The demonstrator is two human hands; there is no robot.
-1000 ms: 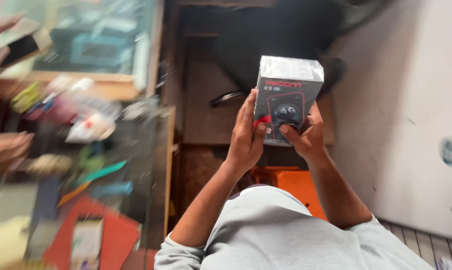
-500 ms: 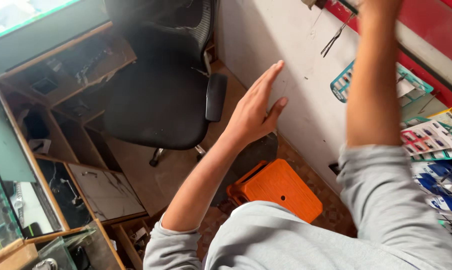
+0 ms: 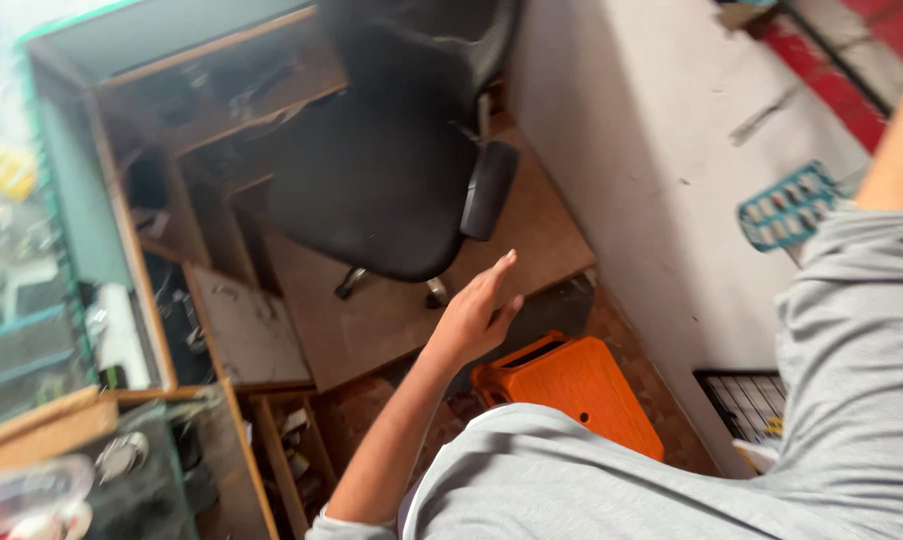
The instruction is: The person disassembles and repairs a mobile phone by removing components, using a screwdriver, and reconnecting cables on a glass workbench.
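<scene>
Since the earlier frame your left hand [image 3: 477,315] has sunk lower, open and empty above the orange stool [image 3: 572,385]; your right hand is out of view.

The landmark is the black padded office chair [image 3: 392,170], standing on the brown floor [image 3: 392,320]. Left of the chair, wooden shelving with cluttered compartments [image 3: 202,110] hems in the way; right of the chair, a pale plastered wall [image 3: 652,170] closes that side. Below the chair, a strip of floor lies free, and the empty left hand [image 3: 472,315] hangs flat above it. Just below and right of the chair, an orange plastic stool [image 3: 572,385] blocks the corner by the wall.
</scene>
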